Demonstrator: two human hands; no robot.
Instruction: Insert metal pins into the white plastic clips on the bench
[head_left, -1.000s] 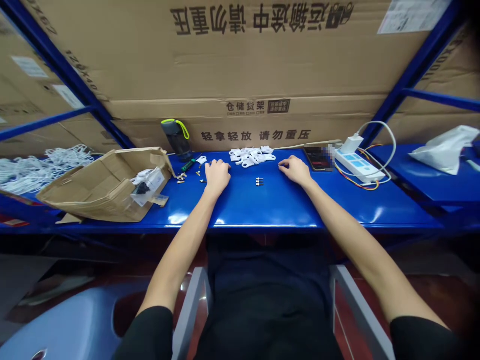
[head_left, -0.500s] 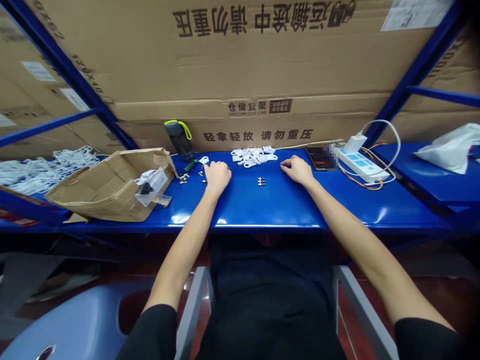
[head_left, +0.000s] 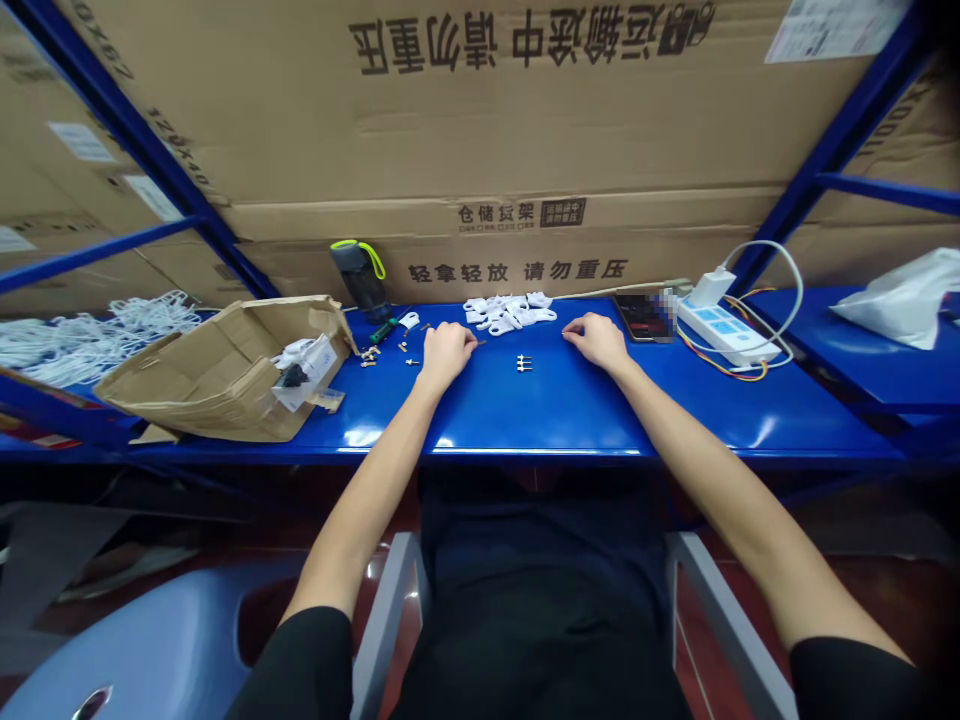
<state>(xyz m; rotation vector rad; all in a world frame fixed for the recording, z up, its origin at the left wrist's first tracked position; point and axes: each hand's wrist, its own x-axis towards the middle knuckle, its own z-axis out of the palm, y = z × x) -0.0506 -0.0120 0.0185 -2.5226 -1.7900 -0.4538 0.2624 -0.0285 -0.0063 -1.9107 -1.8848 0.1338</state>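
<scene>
My left hand (head_left: pixel 448 355) is closed in a pinch above the blue shelf top (head_left: pixel 480 410). A small, thin brownish piece (head_left: pixel 481 343) sticks out from its fingertips. My right hand (head_left: pixel 598 342) rests on the shelf to the right, thumb and forefinger pressed together; anything between them is too small to make out. Several short metal pins (head_left: pixel 524 363) lie in a little group between my hands. Behind them is a pile of white plastic pieces (head_left: pixel 511 314). Left of my left hand are scattered small brass-coloured parts (head_left: pixel 370 354) and a single white piece (head_left: pixel 409 320).
An open cardboard box (head_left: pixel 217 370) stands on the left, a dark bottle (head_left: pixel 361 280) behind it. A green-handled tool (head_left: pixel 383 331) lies near the bottle. At right are a phone (head_left: pixel 643 317) and a power strip (head_left: pixel 727 332) with cables. White cords (head_left: pixel 97 340) lie far left.
My left hand has moved a little to the right, away from the scattered brass parts, and the thin piece in its fingers now shows. My right hand has hardly moved.
</scene>
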